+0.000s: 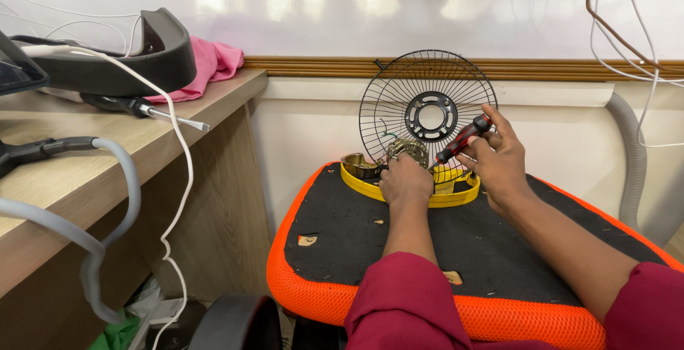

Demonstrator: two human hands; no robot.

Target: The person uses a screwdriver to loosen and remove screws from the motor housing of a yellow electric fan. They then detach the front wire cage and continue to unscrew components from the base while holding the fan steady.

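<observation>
On a black seat cushion [399, 250] with an orange rim, against the white wall [313, 129] beside a wooden table [78, 179], the left hand [406, 179] grips the fan motor [407, 150] while right-hand [499, 161] fingers pinch a red-and-black screwdriver [462, 138] before the wire fan guard [427, 104].

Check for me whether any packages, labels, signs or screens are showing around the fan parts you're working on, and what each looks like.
None that I can make out: no package, sign or screen near the fan guard, the yellow housing or the desk.
Whiteboard: on the wall behind, wide, glossy white, blank, with a wooden bottom edge.
Green and white wrappings: under the desk at bottom left, crumpled, too unclear to tell what they are.
</observation>
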